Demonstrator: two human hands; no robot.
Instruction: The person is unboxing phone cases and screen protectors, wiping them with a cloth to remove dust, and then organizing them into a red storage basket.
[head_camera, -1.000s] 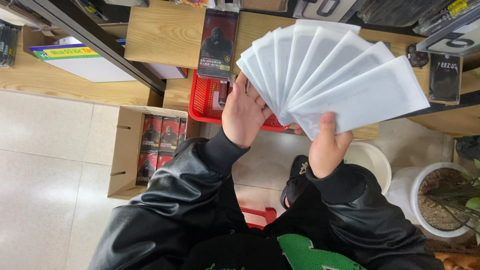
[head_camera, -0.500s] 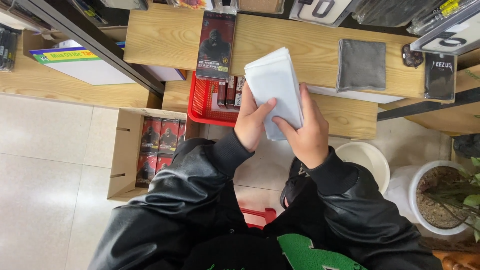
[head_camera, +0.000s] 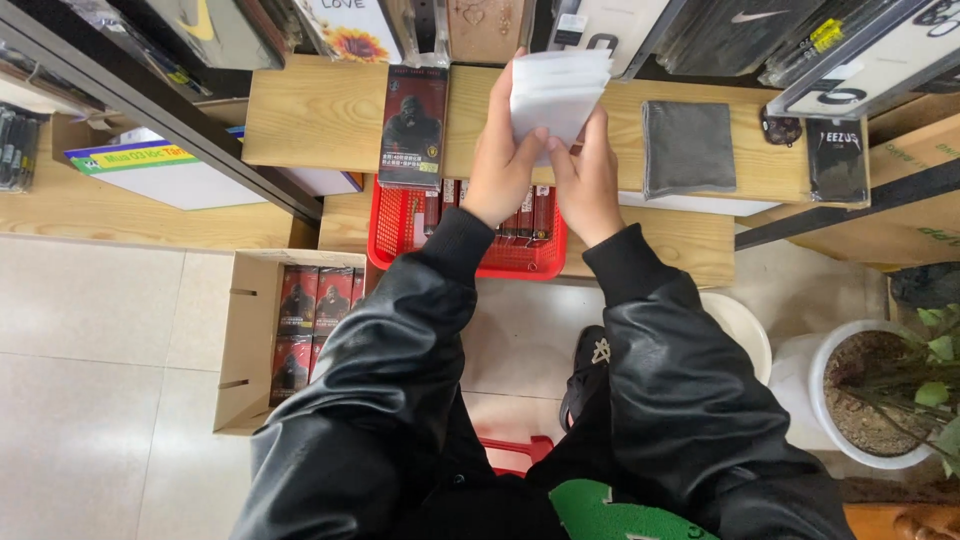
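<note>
Both my hands hold one squared-up stack of white flat packets (head_camera: 556, 95) above a wooden shelf (head_camera: 300, 120). My left hand (head_camera: 502, 165) grips the stack's left side and my right hand (head_camera: 588, 180) its lower right edge. Below my hands sits a red plastic basket (head_camera: 400, 245) holding several dark boxed items. A tall dark box with a gorilla picture (head_camera: 413, 125) stands just left of my left hand.
A grey flat case (head_camera: 688, 147) and a small black packet (head_camera: 836, 158) lie on the shelf to the right. A cardboard carton (head_camera: 245, 340) of dark boxes stands on the tiled floor at left. A white pot with a plant (head_camera: 880, 395) stands at right.
The white packets were fanned out wide a second ago; now they are gathered into one tight stack, and both hands have moved up and away over the shelf.
</note>
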